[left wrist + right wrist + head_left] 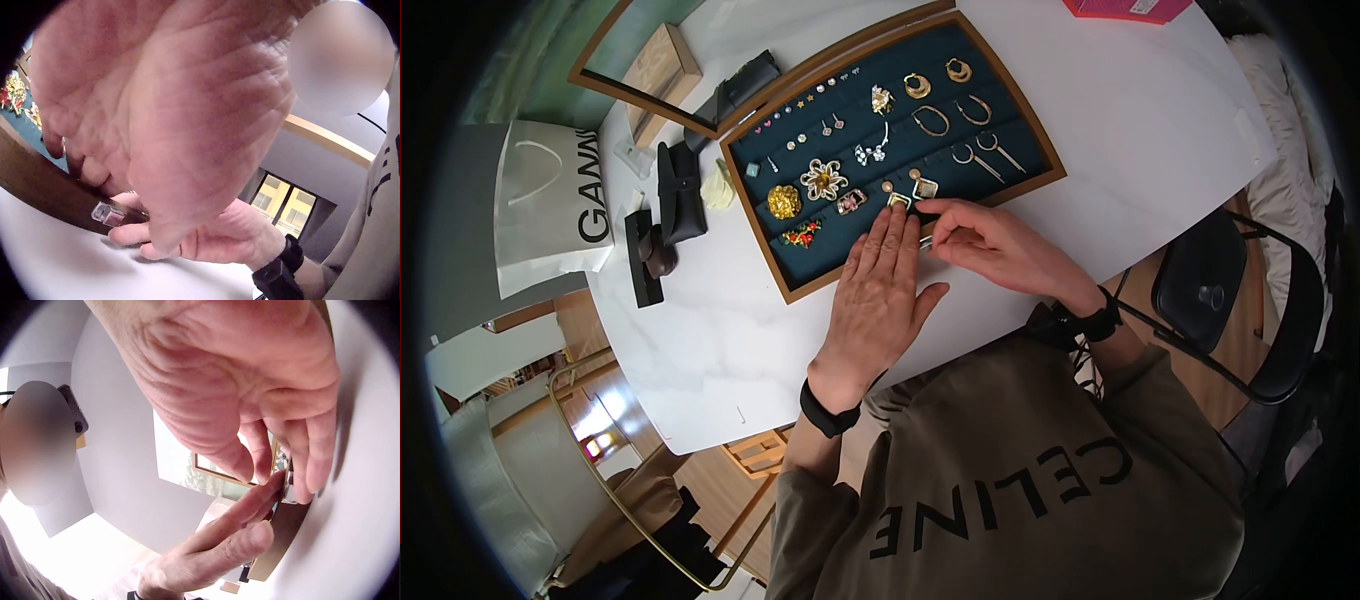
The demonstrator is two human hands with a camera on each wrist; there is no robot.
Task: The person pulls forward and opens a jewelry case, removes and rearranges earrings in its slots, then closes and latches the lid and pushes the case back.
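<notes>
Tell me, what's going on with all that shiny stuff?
A person sits at a white table with a wooden tray lined in dark green and full of jewellery: hoops, studs, brooches. The left hand lies flat, fingers straight, over the tray's near edge, fingertips beside a square earring. The right hand pinches something small at that same edge; the wrist views show a little clear, silvery piece there, but what it is can't be told. A white paper bag stands at the left.

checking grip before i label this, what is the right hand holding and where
The right hand pinches a small clear-stoned piece by its edge at the tray's front rim; the exact hold is hidden.
</notes>
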